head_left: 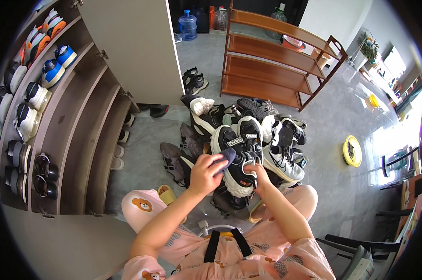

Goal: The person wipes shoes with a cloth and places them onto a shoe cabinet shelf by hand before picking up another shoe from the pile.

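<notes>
My left hand (205, 173) is closed around a dark blue-grey cloth (227, 157), which lies against a black-and-white sneaker (239, 175). Gripping that sneaker's right side is my right hand (259, 176); part of its fingers is hidden by the shoe. A matching sneaker (249, 128) sits close against it, and where one ends and the other begins is hard to make out. Below and around them is a heap of shoes: a white-and-grey sneaker (285, 164) on the right, dark purple-grey shoes (173, 161) on the left, a grey knit shoe (257, 107) behind.
An open shoe cabinet (63, 121) with several pairs stands at left, its door (131, 51) swung out. A brown wooden rack (271, 65) stands beyond the heap. A yellow basin (352, 150) rests on the floor at right, near dark chairs (360, 245). A blue water jug (187, 24) is far back.
</notes>
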A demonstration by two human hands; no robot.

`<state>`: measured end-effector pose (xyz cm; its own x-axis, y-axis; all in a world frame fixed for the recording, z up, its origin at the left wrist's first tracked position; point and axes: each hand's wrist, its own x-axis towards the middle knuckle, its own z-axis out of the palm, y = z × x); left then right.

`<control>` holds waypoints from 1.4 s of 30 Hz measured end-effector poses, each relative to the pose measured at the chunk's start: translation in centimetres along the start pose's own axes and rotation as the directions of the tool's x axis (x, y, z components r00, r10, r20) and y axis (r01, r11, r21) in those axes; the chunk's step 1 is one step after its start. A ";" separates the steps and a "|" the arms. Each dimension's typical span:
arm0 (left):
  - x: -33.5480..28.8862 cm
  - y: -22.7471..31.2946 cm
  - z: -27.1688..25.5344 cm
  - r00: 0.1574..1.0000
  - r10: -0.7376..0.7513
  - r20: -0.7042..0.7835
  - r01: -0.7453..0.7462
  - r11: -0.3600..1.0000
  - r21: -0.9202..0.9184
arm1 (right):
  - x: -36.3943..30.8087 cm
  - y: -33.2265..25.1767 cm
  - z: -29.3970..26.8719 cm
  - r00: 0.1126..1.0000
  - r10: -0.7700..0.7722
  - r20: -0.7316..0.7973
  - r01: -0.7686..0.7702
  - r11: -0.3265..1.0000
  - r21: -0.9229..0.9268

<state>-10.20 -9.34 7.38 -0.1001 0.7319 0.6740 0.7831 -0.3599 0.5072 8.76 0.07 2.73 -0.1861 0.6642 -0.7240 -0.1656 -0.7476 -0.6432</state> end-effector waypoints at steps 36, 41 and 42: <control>-0.4 0.9 1.0 0.996 -0.073 0.052 0.082 0.975 -0.208 | -1.8 -1.4 0.4 0.983 -0.108 0.147 0.099 0.993 0.069; -0.9 0.6 2.1 0.936 -0.352 0.025 0.331 0.852 -0.405 | -2.0 -2.1 1.1 0.948 -0.134 0.290 0.024 0.936 0.352; -1.3 0.5 2.5 0.919 -0.390 0.064 0.375 0.810 -0.450 | -1.8 -2.3 1.5 0.956 -0.135 0.260 0.032 0.931 0.365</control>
<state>-8.14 -9.02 5.37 -0.3583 0.8495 0.3872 0.3209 -0.2774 0.9056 8.03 0.63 5.91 -0.4076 0.7357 -0.5409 -0.5132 -0.6745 -0.5308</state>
